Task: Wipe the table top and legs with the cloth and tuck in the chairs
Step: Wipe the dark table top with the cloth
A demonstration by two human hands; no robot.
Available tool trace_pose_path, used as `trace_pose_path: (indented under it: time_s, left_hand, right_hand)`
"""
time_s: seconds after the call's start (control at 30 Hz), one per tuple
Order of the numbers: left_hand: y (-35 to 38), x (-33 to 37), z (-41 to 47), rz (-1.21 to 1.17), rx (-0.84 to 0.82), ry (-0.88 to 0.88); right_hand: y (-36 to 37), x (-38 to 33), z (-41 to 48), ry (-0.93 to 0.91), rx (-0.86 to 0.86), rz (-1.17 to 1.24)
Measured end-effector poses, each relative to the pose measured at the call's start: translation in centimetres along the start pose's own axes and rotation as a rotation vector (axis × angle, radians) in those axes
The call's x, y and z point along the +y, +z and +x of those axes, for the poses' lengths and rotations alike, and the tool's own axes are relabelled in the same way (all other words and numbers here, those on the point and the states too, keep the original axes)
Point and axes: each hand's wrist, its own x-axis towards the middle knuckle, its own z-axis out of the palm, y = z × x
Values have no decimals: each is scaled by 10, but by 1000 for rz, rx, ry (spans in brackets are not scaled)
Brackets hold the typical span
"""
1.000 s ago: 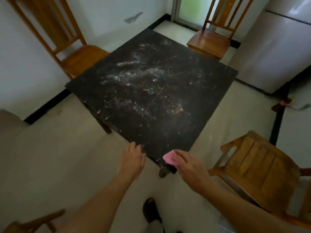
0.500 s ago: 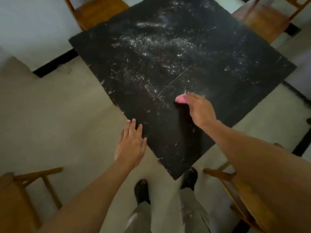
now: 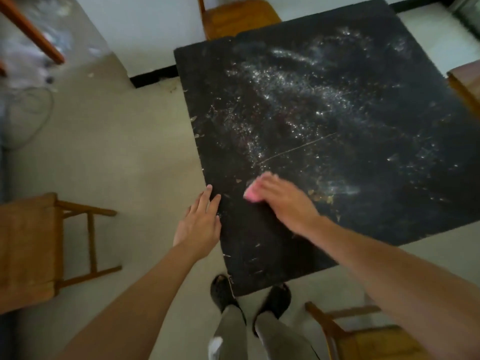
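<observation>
The square black table top [image 3: 337, 152] fills the upper right, streaked with white dust and crumbs. My right hand [image 3: 283, 201] lies on the table near its left edge and presses a pink cloth [image 3: 253, 190] under its fingers; only the cloth's left end shows. My left hand [image 3: 198, 222] has straight fingers, its fingertips touching the table's left edge. One wooden chair [image 3: 28, 245] stands at the left, another wooden chair [image 3: 363, 336] at the bottom right, a third chair [image 3: 239, 15] beyond the far corner, and a chair corner [image 3: 465, 81] at the right edge.
My two feet in dark shoes [image 3: 226, 292] stand at the table's near corner. Pale floor [image 3: 117, 152] spreads to the left. A white wall with a black skirting strip [image 3: 153, 76] runs behind. Blurred clutter and a cable [image 3: 33, 74] lie at the top left.
The view has swung so the table sits further right. My right hand with the pink cloth has slid back towards the left edge. My left hand now touches the table edge.
</observation>
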Motion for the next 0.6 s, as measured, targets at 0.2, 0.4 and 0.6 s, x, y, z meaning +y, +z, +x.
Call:
trace_pose_path:
  time_s: [0.2, 0.4, 0.6]
  left_hand:
    - [4, 3, -31, -134, 106, -179]
    - [15, -20, -71, -181, 186, -340]
    - [28, -20, -88, -175, 200, -367]
  right_hand:
    - [-43, -20, 40, 35, 188, 22]
    - [22, -68, -27, -614, -207, -19]
    - [-28, -28, 127, 136, -17, -10]
